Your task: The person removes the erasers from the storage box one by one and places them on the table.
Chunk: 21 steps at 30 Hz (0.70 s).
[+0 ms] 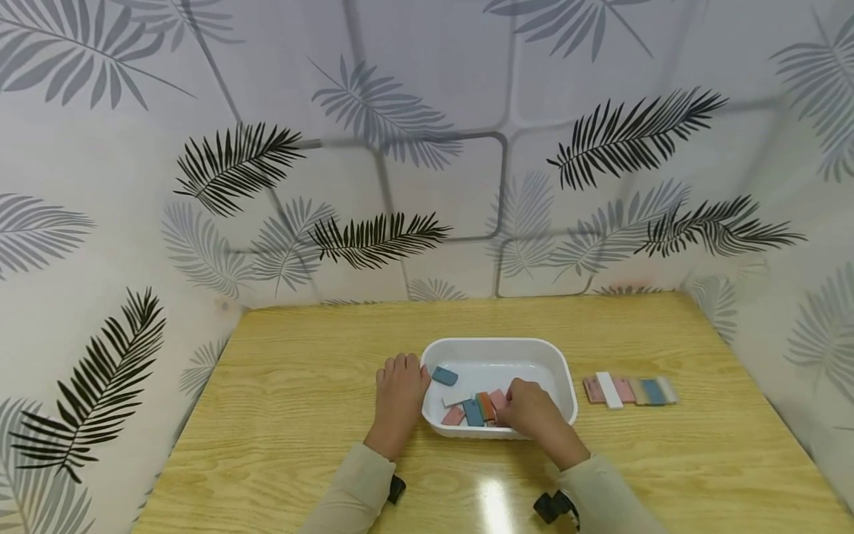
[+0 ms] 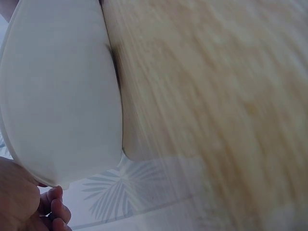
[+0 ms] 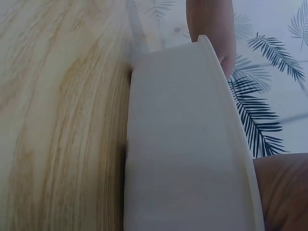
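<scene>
A white plastic tub (image 1: 497, 351) stands mid-table with several small flat blocks that look like erasers inside. A blue block (image 1: 445, 376) lies at its left; at the front are a white block (image 1: 457, 399), another blue block (image 1: 474, 413), an orange-and-green block (image 1: 485, 406) and pink ones (image 1: 454, 416). My left hand (image 1: 400, 393) holds the tub's left rim, fingers bent at the edge in the left wrist view. Over the right front wall my right hand (image 1: 534, 409) reaches in, its curled fingers at the pink pieces. Its fingertips are mostly hidden, so a grip is unclear.
Right of the tub, a row of similar blocks lies on the wooden table (image 1: 300, 371): pink (image 1: 592, 390) with a white piece (image 1: 608, 390) across, then tan, blue (image 1: 654, 391) and white. Leaf-patterned cloth (image 1: 440, 185) encloses the table's back and sides.
</scene>
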{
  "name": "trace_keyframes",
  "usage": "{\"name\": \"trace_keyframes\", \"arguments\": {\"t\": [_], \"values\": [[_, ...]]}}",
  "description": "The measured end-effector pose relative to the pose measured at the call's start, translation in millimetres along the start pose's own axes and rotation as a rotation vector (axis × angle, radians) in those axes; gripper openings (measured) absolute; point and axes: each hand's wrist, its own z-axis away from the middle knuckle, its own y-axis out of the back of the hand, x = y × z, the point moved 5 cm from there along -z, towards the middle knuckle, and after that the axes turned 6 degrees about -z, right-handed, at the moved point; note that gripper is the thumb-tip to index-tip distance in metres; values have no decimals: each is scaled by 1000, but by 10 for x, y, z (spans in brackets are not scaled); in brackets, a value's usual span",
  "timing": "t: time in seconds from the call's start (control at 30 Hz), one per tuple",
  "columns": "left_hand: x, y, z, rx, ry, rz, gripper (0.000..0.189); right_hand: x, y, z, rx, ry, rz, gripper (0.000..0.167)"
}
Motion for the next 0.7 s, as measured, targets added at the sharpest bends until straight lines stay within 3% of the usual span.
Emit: {"name": "trace_keyframes", "arguments": {"t": [0.23, 0.4, 0.7], "values": [[5, -14, 0, -27, 5, 11, 22, -10, 35, 30, 87, 24, -1, 21], [4, 11, 4, -15, 4, 13, 21, -33, 85, 44, 148, 74, -26, 29], [8, 33, 4, 13, -8, 10, 21, -45, 290, 127, 207, 143, -61, 27]]}}
